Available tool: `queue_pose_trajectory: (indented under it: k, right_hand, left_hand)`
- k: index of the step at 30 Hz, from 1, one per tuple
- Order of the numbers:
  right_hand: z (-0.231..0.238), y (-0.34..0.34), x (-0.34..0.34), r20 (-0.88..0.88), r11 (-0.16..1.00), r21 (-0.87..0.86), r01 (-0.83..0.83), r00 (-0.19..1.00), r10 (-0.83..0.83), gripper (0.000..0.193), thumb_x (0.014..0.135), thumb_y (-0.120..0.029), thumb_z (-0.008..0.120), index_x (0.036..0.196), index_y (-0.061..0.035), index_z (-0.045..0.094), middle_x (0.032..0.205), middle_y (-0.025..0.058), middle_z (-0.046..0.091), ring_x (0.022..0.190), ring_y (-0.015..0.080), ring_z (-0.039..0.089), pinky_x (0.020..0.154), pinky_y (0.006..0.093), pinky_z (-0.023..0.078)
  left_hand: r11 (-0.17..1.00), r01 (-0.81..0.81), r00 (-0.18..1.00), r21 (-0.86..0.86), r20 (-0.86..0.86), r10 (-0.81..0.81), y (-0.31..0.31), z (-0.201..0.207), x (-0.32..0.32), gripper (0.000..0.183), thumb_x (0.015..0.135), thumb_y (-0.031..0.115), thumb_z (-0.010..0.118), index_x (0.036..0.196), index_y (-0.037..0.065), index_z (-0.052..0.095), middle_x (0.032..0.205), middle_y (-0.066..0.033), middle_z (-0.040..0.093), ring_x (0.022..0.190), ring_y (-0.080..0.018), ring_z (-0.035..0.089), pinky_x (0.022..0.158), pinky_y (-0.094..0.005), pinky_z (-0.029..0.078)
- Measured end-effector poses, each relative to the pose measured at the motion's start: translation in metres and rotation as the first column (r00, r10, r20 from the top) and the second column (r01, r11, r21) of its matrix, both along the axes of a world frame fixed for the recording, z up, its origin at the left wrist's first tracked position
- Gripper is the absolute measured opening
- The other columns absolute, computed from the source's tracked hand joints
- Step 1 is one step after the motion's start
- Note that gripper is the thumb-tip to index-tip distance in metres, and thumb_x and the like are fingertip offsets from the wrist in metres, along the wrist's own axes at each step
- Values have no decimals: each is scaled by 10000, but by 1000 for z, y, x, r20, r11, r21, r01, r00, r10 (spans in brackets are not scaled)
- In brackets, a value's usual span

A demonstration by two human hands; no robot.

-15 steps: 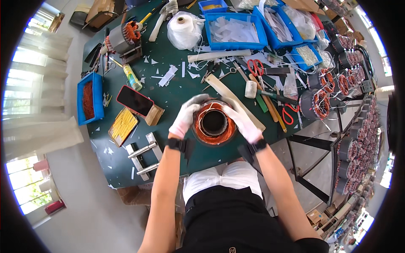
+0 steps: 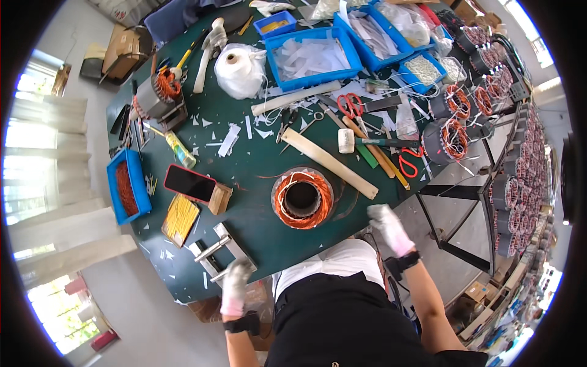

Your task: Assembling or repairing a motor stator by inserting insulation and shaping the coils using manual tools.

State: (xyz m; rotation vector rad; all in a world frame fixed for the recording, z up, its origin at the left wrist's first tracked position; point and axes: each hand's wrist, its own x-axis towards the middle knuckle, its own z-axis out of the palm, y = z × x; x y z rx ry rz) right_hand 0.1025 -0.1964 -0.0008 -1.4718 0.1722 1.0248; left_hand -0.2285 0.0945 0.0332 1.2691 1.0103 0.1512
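Note:
A ring-shaped motor stator (image 2: 286,215) wound with orange copper wire stands on the green table in front of me, its round bore facing up. Neither hand touches it. My gloved left hand (image 2: 235,284) is at the near-left table edge, over the end of the lower bar of a metal stand (image 2: 232,242) with two round bars. Its fingers are partly hidden, so I cannot tell whether they grip the bar. My gloved right hand (image 2: 390,229) hangs past the table's near-right edge, holding nothing, fingers loosely apart.
A pale wooden strip (image 2: 330,163) lies behind the stator. Red-handled scissors (image 2: 350,105), a white-headed mallet (image 2: 346,140) and blue bins (image 2: 348,73) are farther back. A phone (image 2: 189,183) leans on a wooden block at left. More stators (image 2: 445,139) line the right side.
Both hands have let go of the stator, which stays on the table. My left hand has moved down-left to the metal stand, my right hand down-right past the edge. The view has shifted.

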Motion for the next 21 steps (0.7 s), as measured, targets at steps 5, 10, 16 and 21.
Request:
queue_pose_trajectory:
  k: [5,10,16,21]
  right_hand:
    - [1,108,10,743,938,-152,-311,590,316,456,897,-260,480,1294,-38,448,1251,185,479,1220,315,406,1058,370,287]
    - [14,148,32,773,947,110,-300,626,109,299,813,-43,417,1032,-29,620,1067,151,598,1047,308,540,972,389,387]
    - [-13,191,2,927,970,-8,-242,362,98,259,902,-128,435,1128,-93,555,1120,92,570,1070,290,528,919,386,427]
    - [2,181,7,933,937,-224,-269,218,286,340,849,-182,507,1181,-110,523,1172,116,527,1112,299,505,898,397,433]
  left_hand:
    - [918,338,933,209,56,-356,25,0,186,629,880,160,556,1399,-10,244,1341,-140,427,1225,-195,421,1031,-291,313]
    - [918,329,875,220,294,-384,16,-9,263,321,922,117,521,1214,-16,529,1177,-95,575,1106,-165,515,968,-256,380]
    - [879,303,829,368,353,-433,58,-35,247,344,938,106,430,1253,-32,445,1137,-119,574,1006,-165,538,866,-281,454]
    - [182,269,705,946,-65,-706,4,38,260,284,680,-100,431,876,-29,624,895,-198,615,846,-335,576,817,-383,445]
